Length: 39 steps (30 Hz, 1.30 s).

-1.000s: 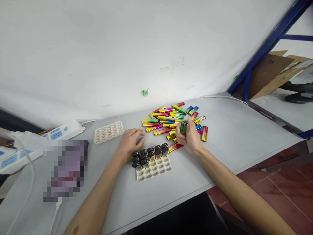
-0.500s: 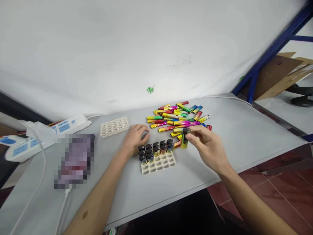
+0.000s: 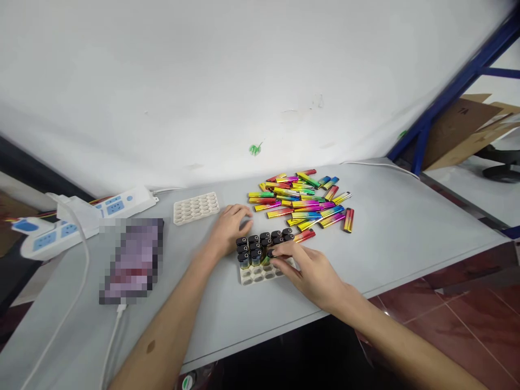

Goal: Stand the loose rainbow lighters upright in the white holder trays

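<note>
My right hand (image 3: 304, 268) pinches a black-topped lighter (image 3: 271, 254) over the white tray with holes (image 3: 264, 275), at the third column. Several black-topped lighters (image 3: 255, 250) stand upright in the tray's back rows, while its front holes show bare at the left. Beside the tray's back left corner, my left hand (image 3: 230, 227) rests on the table with its fingers slightly curled and apart, holding nothing. Behind the tray lies a loose pile of shiny multicoloured lighters (image 3: 300, 203). One red and yellow lighter (image 3: 304, 235) lies close to the tray's back right corner.
Another white tray (image 3: 196, 208), with bare holes, lies at the back left. Further left are power strips (image 3: 117, 207), a pixelated phone-like object (image 3: 134, 260) and a white cable (image 3: 83, 276). A blue metal frame (image 3: 422, 135) and cardboard (image 3: 459, 127) are at the right.
My right hand has moved left and down with the lighter, from beside the pile to the tray. My left hand stays by the tray. The view has shifted slightly.
</note>
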Available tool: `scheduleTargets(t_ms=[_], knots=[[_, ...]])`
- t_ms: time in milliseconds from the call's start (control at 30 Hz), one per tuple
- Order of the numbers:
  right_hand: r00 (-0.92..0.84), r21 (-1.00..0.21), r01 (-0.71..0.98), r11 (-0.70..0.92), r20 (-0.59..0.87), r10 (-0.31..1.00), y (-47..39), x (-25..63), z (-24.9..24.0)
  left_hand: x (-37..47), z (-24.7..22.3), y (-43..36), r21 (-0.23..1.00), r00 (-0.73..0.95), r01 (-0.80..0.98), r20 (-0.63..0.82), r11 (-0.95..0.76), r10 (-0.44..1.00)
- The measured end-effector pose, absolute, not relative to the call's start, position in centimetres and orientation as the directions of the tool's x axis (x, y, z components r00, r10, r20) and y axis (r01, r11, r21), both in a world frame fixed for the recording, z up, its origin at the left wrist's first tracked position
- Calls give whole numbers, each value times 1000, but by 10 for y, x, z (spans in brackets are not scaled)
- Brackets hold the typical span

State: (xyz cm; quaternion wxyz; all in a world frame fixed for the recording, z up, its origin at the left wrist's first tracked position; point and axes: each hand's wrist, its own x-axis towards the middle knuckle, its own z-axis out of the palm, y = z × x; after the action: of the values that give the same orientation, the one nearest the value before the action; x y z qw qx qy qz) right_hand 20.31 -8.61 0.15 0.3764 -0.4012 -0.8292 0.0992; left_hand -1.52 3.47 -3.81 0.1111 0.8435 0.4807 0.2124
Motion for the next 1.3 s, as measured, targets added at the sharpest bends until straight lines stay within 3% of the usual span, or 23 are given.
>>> scheduleTargets(t_ms=[367,600,667,767,900,1000,1133,1233,1300], knots=[[-476,-342,605,719,569,671,-85,204,9,-15,-39,35,383,450,765,257,-518,855],[-333,-383,633,673,650,683,-79,225,11,-16,-40,35,382,451,764,258,-519,854],[-259,-396,728,559,596,760,-71,241,6,-17,-41,36,378,452,767,254,-518,855],[-246,-307,863,402,441,863,-60,264,-6,-16,-41,37,382,450,763,265,-521,853],[-305,-242,894,378,290,907,-59,282,-17,-16,-43,37,378,449,762,277,-526,849],[-307,-337,868,365,214,927,-62,291,-16,-16,-43,37,372,442,770,274,-518,854],[-256,-626,721,297,159,954,-57,301,-4,-15,-43,37,367,434,777,276,-511,858],[-156,-882,431,191,136,978,-40,297,7,-15,-42,36,360,422,786,281,-502,862],[-122,-968,213,136,112,986,-24,286,11,-15,-42,36,359,415,790,284,-497,864]])
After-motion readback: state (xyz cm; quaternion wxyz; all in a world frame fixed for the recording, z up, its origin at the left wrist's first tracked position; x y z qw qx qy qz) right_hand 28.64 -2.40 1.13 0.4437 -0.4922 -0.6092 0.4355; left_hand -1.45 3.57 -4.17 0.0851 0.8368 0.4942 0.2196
